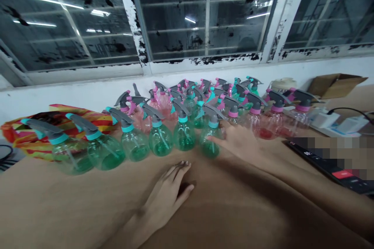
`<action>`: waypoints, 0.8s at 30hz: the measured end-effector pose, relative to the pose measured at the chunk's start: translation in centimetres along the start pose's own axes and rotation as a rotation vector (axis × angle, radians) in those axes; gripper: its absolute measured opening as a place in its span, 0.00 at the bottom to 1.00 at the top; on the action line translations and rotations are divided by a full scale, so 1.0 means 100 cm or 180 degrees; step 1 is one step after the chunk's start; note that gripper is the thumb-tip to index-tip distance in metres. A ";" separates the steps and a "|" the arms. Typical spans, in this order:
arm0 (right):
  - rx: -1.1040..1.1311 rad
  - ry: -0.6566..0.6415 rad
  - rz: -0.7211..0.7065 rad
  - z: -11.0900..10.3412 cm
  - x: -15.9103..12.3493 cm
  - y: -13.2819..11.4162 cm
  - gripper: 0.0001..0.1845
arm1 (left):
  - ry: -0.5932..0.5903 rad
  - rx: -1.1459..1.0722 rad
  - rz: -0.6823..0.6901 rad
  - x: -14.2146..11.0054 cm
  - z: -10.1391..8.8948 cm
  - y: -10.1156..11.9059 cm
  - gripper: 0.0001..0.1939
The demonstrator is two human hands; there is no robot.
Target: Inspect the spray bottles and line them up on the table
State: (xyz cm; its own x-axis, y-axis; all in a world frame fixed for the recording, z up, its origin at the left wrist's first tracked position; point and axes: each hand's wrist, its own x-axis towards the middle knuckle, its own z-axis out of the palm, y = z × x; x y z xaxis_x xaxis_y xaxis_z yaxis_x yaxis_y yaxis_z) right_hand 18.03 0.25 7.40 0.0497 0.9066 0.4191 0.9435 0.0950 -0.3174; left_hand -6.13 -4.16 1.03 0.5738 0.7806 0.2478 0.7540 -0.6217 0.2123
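My right hand [238, 140] reaches to a green spray bottle [209, 146] with a turquoise collar and grey trigger head. Its thumb lies across the bottle's side and its other fingers go behind, so the hand is closed around it. This bottle stands upright at the right end of a front row of several green spray bottles [160, 140]. Flat on the table, palm down with fingers stretched, my left hand [166, 194] holds nothing. Just right of my right hand stand pink spray bottles [269, 122] with pink collars.
More pink and green spray bottles [189, 103] crowd behind the row, near the wall. A colourful striped bag [96, 122] lies at left. On the right are a tablet-like screen [327, 163], white chargers on a power strip [344, 130], a cardboard box [333, 85] and a pale tub [283, 83].
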 end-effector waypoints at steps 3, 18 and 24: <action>-0.0237 -0.0158 -0.0046 -0.014 -0.016 0.002 0.28 | -0.0003 -0.0017 -0.0014 0.001 -0.001 0.000 0.20; -0.0204 -0.0083 -0.0614 -0.054 -0.088 0.039 0.30 | -0.0481 -0.1650 0.0214 0.040 0.018 0.070 0.48; 0.1585 -0.0458 -0.0583 -0.064 -0.071 0.051 0.28 | -0.0468 -0.1855 0.0354 0.058 0.029 0.089 0.43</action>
State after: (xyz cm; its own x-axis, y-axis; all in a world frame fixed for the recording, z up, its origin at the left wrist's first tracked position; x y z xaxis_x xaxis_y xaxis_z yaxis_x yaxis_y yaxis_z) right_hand 24.60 -8.31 8.31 -0.1790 0.9007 0.3959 0.6618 0.4080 -0.6289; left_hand 4.78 -4.98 1.61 0.7086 0.6839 0.1739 0.4118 -0.6009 0.6851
